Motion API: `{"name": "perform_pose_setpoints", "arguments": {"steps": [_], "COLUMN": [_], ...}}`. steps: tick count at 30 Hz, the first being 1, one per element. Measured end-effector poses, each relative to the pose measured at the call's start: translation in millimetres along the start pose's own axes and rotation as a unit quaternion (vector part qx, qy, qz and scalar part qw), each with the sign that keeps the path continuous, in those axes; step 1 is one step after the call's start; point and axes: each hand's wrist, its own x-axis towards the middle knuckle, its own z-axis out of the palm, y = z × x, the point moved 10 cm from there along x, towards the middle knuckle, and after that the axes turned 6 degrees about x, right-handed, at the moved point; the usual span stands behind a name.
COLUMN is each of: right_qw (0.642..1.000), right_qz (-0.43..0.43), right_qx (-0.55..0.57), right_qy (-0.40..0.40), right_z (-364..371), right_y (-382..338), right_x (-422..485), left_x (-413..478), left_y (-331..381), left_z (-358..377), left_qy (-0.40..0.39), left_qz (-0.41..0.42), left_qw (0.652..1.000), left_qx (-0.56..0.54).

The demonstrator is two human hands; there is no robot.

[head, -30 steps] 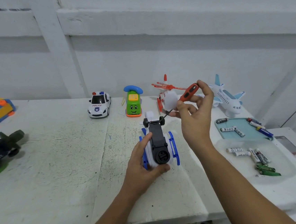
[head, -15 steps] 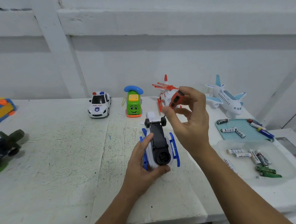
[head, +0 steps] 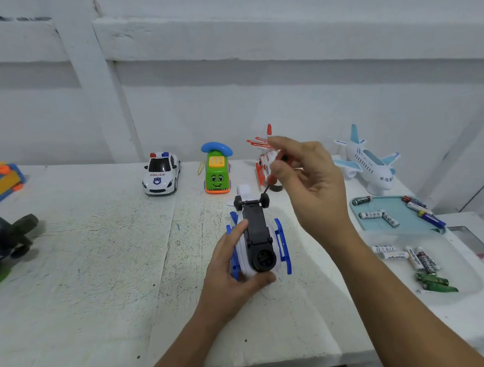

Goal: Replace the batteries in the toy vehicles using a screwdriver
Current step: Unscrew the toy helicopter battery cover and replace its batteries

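Toy vehicle (head: pixel 256 232) belly-up, gripped by left hand (head: pixel 229 277) | screwdriver (head: pixel 268 184) pinched in right hand (head: pixel 315 186) just above

Only one cam here, head-worn and wide-angle, sitting close above the near edge of the tabletop (head: pixel 97 286), looking forward and down across it to the wall (head: pixel 286 105) behind the far edge.

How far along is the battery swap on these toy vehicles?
Done: nothing visible; the upturned blue-and-white toy vehicle looks closed underneath. In hand: left hand grips it, right hand pinches the red-handled screwdriver near its wheels. Left: unscrewing, swapping the loose batteries, other toys.
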Motion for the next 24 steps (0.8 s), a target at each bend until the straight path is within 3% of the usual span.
{"name": "perform_pose_setpoints", "arguments": {"steps": [6, 14, 18, 24], "right_qw": [0.999, 0.997, 0.999, 0.999], "right_qz": [0.034, -0.028, 0.027, 0.029], "right_qx": [0.012, -0.07, -0.01, -0.042], "right_qy": [-0.037, -0.024, -0.025, -0.013], "right_z": [7, 5, 5, 3], "right_y": [2, -9, 3, 5], "right_x": [1, 4, 3, 3], "left_x": [1, 0, 1, 2], "left_y": [-2, -8, -9, -9], "left_z": [0, 1, 1, 0], "left_qy": [-0.001, -0.005, -0.007, -0.002], "left_qz": [-0.016, -0.036, -0.037, -0.036], "left_qw": [1.0, 0.999, 0.999, 0.999], "left_qx": [-0.02, -0.036, -0.029, -0.02]}}
